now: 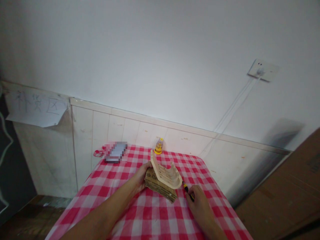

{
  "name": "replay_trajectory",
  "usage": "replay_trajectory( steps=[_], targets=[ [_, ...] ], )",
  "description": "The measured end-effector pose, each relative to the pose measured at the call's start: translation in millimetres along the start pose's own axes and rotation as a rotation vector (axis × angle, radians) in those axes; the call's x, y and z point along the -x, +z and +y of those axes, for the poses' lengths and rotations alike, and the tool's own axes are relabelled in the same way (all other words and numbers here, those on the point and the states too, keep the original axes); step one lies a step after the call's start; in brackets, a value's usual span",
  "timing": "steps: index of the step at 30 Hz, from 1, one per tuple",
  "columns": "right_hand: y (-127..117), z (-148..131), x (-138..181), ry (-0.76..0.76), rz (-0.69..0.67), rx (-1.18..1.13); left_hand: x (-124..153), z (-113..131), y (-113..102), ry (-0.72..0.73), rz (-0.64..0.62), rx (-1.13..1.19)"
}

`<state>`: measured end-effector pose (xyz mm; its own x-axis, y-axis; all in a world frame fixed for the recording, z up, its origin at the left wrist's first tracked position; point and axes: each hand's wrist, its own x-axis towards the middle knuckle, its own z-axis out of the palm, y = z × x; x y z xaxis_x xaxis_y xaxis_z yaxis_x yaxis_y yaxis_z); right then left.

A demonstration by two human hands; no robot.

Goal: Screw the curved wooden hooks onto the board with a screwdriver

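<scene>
My left hand (145, 173) is closed on the left side of a light wooden slatted piece (166, 175) with raised, curved ends, and of the thick stack of corrugated cardboard (158, 186) beneath it. The cardboard carries dark handwriting and shiny tape along its edge. The wooden piece leans tilted on the stack. In my right hand (198, 200) a small black and yellow screwdriver-like tool (185, 187) is gripped by its handle. Its front end points toward the right end of the wooden piece; whether they touch I cannot tell.
A red and white checked cloth (160, 216) covers the table. A small yellow bottle (159, 146) stands at the back edge, and a blurred phone-like slab (116, 152) lies back left. A cardboard sheet (282, 190) leans at right. A wall socket (263, 70) has cables hanging down.
</scene>
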<state>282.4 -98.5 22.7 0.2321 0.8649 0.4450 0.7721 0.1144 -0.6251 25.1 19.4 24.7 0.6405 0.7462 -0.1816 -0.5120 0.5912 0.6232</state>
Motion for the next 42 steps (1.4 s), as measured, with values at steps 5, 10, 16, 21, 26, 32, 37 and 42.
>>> replay_trajectory(
  steps=[5, 10, 16, 21, 26, 32, 37, 42],
  targets=[
    [2, 1, 6, -0.066, -0.015, 0.033, 2, -1, 3, 0.024, -0.024, -0.026],
    [-12, -8, 3, -0.184, 0.177, 0.013, 3, -7, 7, 0.124, -0.012, -0.051],
    [-3, -78, 2, -0.263, -0.079, -0.047, 4, -20, 18, 0.322, 0.058, -0.099],
    [29, -128, -20, -0.054, -0.444, -0.239, 8, -22, 23, 0.394, 0.107, -0.134],
    [44, -128, 1, -0.097, -0.46, -0.295, 9, -21, 20, 0.438, 0.113, -0.125],
    [54, -80, 67, -0.373, -0.294, -0.173, 8, -19, 14, 0.426, 0.119, -0.116],
    [46, -49, 69, -0.014, 0.121, -0.279, 8, -18, 17, 0.433, 0.161, -0.128],
    [52, -63, 29, 0.483, 0.08, -0.97, 9, -18, 23, 0.437, 0.126, -0.137]
  ],
)
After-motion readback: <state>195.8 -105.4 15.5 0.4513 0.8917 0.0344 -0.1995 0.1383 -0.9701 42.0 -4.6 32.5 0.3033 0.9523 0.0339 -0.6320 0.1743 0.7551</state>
